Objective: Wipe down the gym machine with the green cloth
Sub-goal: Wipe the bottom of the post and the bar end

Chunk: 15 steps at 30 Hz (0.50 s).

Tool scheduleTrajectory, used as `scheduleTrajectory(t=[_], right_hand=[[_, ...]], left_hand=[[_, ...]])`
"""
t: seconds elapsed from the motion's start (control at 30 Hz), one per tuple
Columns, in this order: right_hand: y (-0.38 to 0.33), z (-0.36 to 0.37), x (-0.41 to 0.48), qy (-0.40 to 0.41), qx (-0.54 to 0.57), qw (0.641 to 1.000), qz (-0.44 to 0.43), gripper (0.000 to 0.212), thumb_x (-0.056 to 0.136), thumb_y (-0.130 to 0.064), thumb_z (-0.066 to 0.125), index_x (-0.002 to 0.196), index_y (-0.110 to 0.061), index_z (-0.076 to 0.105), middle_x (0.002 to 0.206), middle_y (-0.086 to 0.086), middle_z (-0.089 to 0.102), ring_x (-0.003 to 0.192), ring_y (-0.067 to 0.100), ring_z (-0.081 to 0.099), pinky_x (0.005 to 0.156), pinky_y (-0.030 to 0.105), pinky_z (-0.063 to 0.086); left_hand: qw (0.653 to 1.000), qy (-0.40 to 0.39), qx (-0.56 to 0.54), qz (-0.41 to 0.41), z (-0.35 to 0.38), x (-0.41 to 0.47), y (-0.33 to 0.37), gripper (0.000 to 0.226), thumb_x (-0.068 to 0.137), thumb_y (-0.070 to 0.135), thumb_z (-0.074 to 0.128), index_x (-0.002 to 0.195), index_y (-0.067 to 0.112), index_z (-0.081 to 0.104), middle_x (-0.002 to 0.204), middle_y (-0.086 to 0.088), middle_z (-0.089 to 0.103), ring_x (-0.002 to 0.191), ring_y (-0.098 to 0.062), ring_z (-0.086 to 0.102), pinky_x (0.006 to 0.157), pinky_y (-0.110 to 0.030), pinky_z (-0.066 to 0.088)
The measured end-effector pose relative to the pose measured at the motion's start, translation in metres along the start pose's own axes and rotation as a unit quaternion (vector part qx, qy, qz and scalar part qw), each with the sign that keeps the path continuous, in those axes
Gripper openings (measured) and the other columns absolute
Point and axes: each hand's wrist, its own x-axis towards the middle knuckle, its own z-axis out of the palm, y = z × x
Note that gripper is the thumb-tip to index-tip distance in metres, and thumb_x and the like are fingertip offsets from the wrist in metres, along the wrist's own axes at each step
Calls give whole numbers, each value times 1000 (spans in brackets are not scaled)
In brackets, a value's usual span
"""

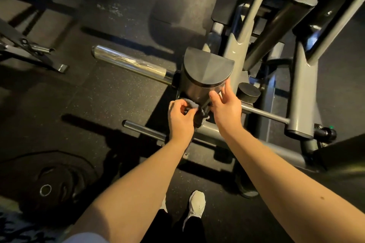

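Left hand (180,118) pinches the bunched dark-looking cloth (192,104) against the grey D-capped metal post (199,89). Right hand (225,107) is loose-fingered, bracing beside it. Suggest wrapping cloth round the base and wiping firmly.

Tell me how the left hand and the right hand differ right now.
The left hand grips the cloth with curled fingers; the right hand holds nothing, its fingers loosely spread. The left hand sits lower, at the foot of the rounded housing; the right hand reaches higher along the housing's right side. Both are bare and close to the same housing.
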Motion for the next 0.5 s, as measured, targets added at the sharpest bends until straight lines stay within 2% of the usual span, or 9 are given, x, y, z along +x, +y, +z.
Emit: scheduleTrajectory(t=[0.07,0.13,0.2,0.27,0.4,0.5], right_hand=[[1,-1,1,-7,-12,1000,9,72,98,-32,64,157,-43,26,142,-18,59,130,7,57,109,49,50],[-2,-4,2,-17,-31,999,8,70,97,-36,64,156,-45,27,132,-20,65,124,7,62,105,47,52],[-9,-8,2,-30,-32,999,6,64,100,-27,62,155,-42,33,116,-26,69,114,4,66,103,42,55],[-15,-12,0,-39,-21,999,1,58,101,-19,61,151,-39,41,109,-26,71,108,1,67,100,36,56],[-20,-10,-2,-30,-22,999,-5,53,100,-17,61,142,-48,45,110,-24,71,106,-3,67,99,33,56],[-15,-7,-2,-21,-18,1000,5,63,99,-20,63,155,-36,38,123,-21,69,117,0,63,106,39,53]], left_hand=[[1000,-5,8,-23,3,-5,-8,13,91,5,71,95,14,64,109,-1,59,90,11,60,78,-4,49],[1000,6,8,-10,4,-5,0,13,90,7,73,92,14,62,107,1,57,88,10,59,73,-1,45],[999,6,14,29,4,-2,20,16,89,12,76,91,15,60,103,6,54,90,2,59,76,-2,45],[997,2,21,69,1,0,43,18,88,13,77,92,15,59,102,8,52,92,-1,59,79,-4,46],[991,-3,34,131,-4,6,58,21,87,8,77,88,16,58,100,10,50,91,5,58,78,-5,47],[989,-11,72,129,-3,9,30,21,86,9,77,85,15,57,99,11,50,90,-2,58,79,-10,48]])
